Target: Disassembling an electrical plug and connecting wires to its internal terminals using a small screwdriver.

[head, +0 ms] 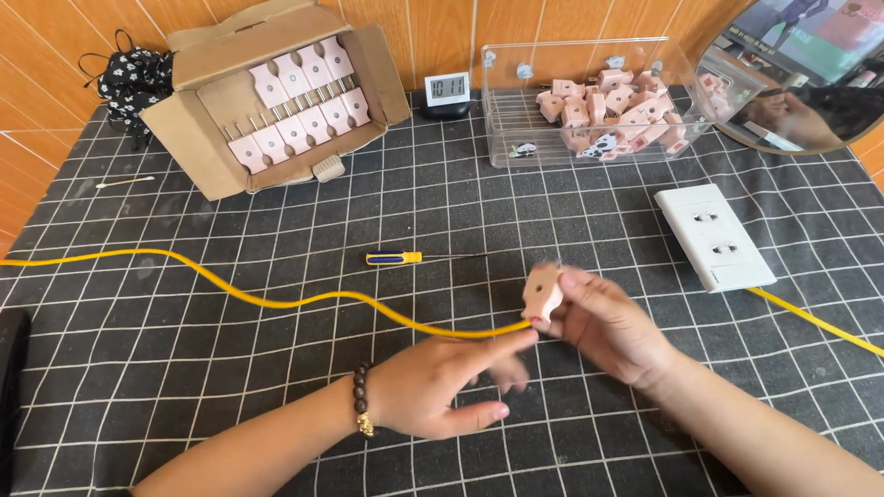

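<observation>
Single view, worn on the head, looking steeply down and forward over a table [276, 368] under a black checked cloth. Close enough for both forearms to enter from the bottom edge, with the left hand [442, 382] and right hand [603, 322] just below centre. Facing an orange tiled wall [442, 37] along the top, so only a thin strip of it seen. Tilted slightly, perhaps, judging by the slanting grid lines. Round mirror [810, 101] cut off at the upper right corner.

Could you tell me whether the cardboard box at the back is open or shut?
Open: the cardboard box has its flaps folded back, showing rows of pink plugs inside.
</observation>
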